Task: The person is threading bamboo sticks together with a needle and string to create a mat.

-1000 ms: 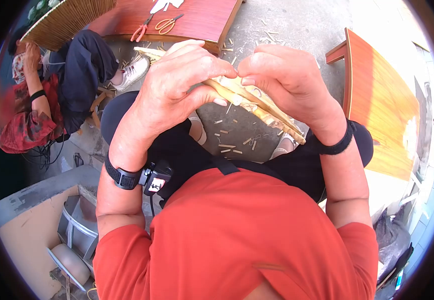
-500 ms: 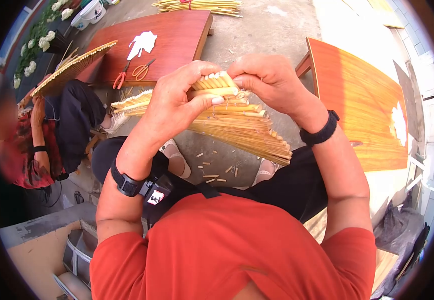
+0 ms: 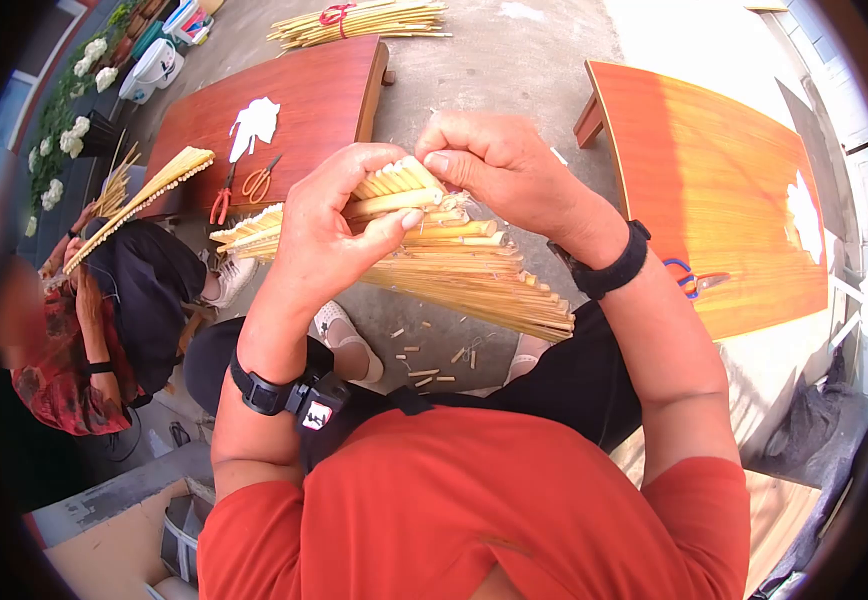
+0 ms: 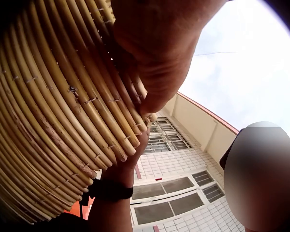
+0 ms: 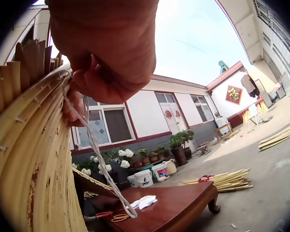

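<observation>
A mat of pale yellow stalks, sewn side by side with thread, hangs fanned between my knees. My left hand grips its top edge, thumb lying along one stalk near the cut ends. In the left wrist view, rows of small stitches cross the stalks. My right hand is at the stalk ends beside the left hand, fingers curled and pinching. From its fingers a white twisted string hangs in a long loop in the right wrist view. The pinched bit itself is hidden behind the fingers.
A low red table holds red-handled pliers, scissors and a white cloth. Blue-handled scissors lie on the right table. At left another person holds a similar mat. Stalk offcuts litter the floor.
The head view has tilted up. The mat has turned from nearly edge-on to show its stalks and cut ends. Both hands stay on it; my right hand has moved slightly up and left.
</observation>
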`<state>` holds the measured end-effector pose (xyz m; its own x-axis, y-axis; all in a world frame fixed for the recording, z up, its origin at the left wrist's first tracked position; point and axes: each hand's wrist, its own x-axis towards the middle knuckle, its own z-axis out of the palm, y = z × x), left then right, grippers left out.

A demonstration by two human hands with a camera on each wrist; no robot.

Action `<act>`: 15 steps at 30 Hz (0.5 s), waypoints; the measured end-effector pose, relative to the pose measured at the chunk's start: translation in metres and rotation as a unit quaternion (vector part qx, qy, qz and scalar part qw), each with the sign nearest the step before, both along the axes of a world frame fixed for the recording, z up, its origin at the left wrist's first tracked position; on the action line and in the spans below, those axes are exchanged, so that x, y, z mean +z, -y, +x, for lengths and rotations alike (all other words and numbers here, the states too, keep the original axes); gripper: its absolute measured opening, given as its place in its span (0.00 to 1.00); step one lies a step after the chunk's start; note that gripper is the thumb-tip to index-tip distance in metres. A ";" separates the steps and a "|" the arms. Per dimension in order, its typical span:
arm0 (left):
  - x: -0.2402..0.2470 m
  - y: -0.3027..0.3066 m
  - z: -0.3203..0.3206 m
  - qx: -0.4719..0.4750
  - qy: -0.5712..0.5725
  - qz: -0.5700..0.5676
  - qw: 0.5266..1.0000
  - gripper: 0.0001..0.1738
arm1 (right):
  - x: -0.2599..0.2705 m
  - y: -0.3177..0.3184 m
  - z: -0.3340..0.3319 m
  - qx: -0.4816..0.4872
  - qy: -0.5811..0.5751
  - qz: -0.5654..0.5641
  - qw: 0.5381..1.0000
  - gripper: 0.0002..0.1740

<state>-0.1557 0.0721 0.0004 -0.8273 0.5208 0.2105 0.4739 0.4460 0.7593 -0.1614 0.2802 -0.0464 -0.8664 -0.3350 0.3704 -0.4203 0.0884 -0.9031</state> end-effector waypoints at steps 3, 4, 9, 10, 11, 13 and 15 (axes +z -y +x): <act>-0.002 0.001 0.001 -0.004 -0.023 0.008 1.000 0.21 | -0.004 0.000 -0.001 -0.001 -0.035 0.018 0.999 0.04; 0.003 0.002 0.002 -0.003 -0.014 0.011 1.000 0.21 | 0.001 0.000 -0.001 -0.004 -0.035 0.017 0.999 0.04; 0.008 0.005 0.008 -0.004 -0.002 0.013 1.000 0.21 | 0.008 -0.003 -0.002 0.012 -0.099 0.034 0.994 0.04; 0.008 0.005 0.008 -0.007 -0.007 0.015 1.000 0.21 | 0.008 -0.002 -0.002 0.011 -0.099 0.033 0.995 0.04; 0.011 0.006 0.011 -0.008 -0.008 0.015 1.000 0.21 | 0.011 0.000 0.000 0.000 -0.129 0.023 0.991 0.05; 0.013 0.006 0.014 -0.009 -0.007 0.005 1.000 0.22 | 0.011 0.000 0.001 -0.012 -0.158 0.010 0.987 0.06; 0.013 0.011 0.018 -0.016 -0.024 0.002 1.000 0.22 | 0.012 0.004 0.006 -0.001 -0.161 0.017 0.987 0.07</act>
